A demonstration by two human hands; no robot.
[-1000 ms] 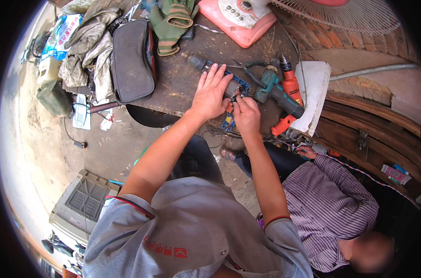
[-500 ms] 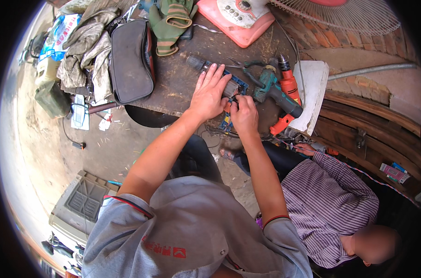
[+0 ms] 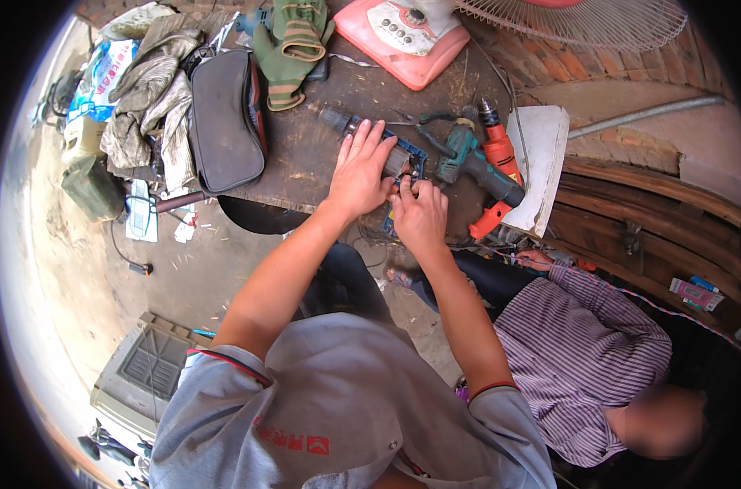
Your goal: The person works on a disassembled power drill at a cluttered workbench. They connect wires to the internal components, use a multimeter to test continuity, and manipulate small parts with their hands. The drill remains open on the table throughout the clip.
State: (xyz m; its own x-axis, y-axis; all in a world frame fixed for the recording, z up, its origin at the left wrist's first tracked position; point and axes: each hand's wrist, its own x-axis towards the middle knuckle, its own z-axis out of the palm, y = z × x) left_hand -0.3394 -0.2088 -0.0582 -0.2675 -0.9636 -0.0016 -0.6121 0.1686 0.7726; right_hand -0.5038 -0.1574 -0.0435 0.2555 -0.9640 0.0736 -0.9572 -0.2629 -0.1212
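blue drill [image 3: 416, 152] under flattened left hand [image 3: 359, 173], right hand [image 3: 420, 213] curled close.

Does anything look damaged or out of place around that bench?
Yes: the blue-and-grey plastic drill under the left hand looks opened, inner parts exposed, unlike the teal plastic power tool beside it. White paper scraps litter the grey concrete floor.

I can cross worktop [image 3: 295, 163] left of my left grip [image 3: 358, 178]; a teal drill [image 3: 475, 163] blocks ahead-right of the right grip [image 3: 420, 213].
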